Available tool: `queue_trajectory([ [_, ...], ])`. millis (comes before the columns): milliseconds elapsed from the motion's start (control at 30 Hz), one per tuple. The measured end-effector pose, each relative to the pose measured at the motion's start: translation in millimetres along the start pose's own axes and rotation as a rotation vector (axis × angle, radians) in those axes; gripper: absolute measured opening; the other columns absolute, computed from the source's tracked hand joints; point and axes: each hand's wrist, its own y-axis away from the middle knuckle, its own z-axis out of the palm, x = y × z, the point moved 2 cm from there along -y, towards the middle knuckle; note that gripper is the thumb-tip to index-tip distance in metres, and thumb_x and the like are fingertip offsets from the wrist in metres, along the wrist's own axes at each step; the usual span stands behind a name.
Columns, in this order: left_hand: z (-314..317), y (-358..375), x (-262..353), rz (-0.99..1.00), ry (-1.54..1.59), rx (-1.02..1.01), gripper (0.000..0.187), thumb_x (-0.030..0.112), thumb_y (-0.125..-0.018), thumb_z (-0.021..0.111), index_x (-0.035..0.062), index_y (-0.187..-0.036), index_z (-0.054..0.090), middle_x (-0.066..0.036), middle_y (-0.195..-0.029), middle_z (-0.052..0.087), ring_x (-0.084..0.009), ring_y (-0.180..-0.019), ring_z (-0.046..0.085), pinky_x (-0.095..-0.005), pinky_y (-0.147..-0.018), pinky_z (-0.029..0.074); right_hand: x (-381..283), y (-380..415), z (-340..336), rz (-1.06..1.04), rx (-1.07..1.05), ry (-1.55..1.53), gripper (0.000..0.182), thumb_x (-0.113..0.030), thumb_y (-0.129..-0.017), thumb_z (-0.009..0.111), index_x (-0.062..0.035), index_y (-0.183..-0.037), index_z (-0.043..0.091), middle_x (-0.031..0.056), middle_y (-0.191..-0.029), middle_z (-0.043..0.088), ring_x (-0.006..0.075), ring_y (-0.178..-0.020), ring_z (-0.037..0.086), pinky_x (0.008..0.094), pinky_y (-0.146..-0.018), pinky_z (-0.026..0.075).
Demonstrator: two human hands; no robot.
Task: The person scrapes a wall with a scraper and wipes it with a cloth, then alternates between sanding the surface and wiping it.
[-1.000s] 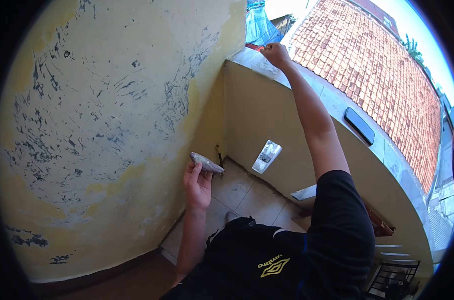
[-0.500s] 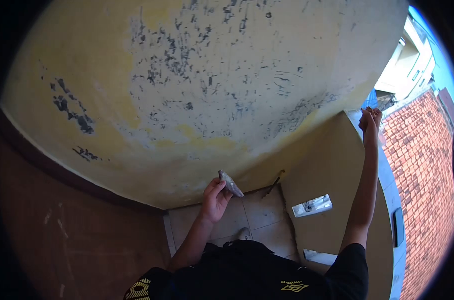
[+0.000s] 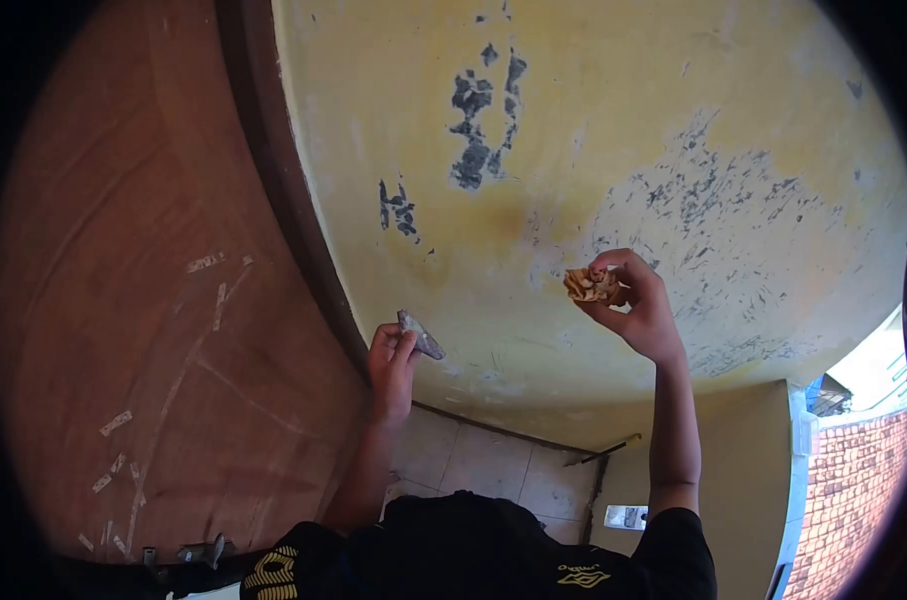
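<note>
My left hand (image 3: pixel 391 362) is closed around a flat, wedge-shaped scraper (image 3: pixel 422 337) with a stained grey surface, its tip pointing down to the right. It is near the wall's lower left part, by the dark door frame. Higher and to the right, my right hand (image 3: pixel 641 305) pinches a crumpled piece of brown sandpaper (image 3: pixel 591 287) between thumb and fingers. Behind it is the yellow wall (image 3: pixel 533 235), where paint has come off in dark grey patches (image 3: pixel 473 130) and a broad scratched area.
A reddish-brown door (image 3: pixel 123 300) with strips of old tape and a handle (image 3: pixel 216 550) fills the left. On the tiled floor (image 3: pixel 483 462), a long tool (image 3: pixel 613 448) leans in the corner. At right are a low wall with a ledge (image 3: pixel 795 460) and a tiled roof (image 3: pixel 853 500) outside.
My view has turned left towards the door. My right hand has come from the ledge at the right to the wall, and the sandpaper now shows. My left hand still holds the scraper.
</note>
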Motion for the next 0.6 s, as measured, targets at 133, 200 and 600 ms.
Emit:
queue_trajectory([
  [133, -44.7, -26.2, 66.2, 0.130, 0.018, 0.058, 0.008, 0.007, -0.106, 0.062, 0.0064, -0.110, 0.054, -0.002, -0.109, 0.060, -0.0103, -0.103, 0.058, -0.0307, -0.096, 0.050, -39.0, -90.6, 115.4, -0.358, -0.141, 0.128, 0.040, 0.006, -0.082, 0.075, -0.0072, -0.120, 0.071, 0.0090, -0.119, 0.068, 0.0211, -0.095, 0.074, 0.0326, -0.078, 0.062],
  [200, -63.1, -31.0, 83.8, 0.181, 0.025, 0.083, 0.008, 0.008, -0.107, 0.061, 0.0063, -0.111, 0.054, -0.002, -0.110, 0.060, -0.0098, -0.102, 0.058, -0.0304, -0.095, 0.050, -48.3, -141.8, 165.5, -0.469, -0.042, 0.219, 0.035, 0.004, -0.085, 0.072, -0.0053, -0.119, 0.072, 0.0115, -0.120, 0.067, 0.0254, -0.093, 0.075, 0.0358, -0.078, 0.063],
  [600, -114.9, -59.7, 94.4, 0.106, -0.013, 0.056, 0.012, 0.009, -0.105, 0.063, 0.0038, -0.114, 0.056, -0.003, -0.107, 0.062, -0.0102, -0.101, 0.058, -0.0282, -0.094, 0.046, -76.5, -270.3, 257.3, -0.722, 0.316, 0.886, 0.025, -0.003, -0.089, 0.070, -0.0121, -0.112, 0.077, 0.0014, -0.105, 0.068, 0.0266, -0.093, 0.071, 0.0380, -0.075, 0.062],
])
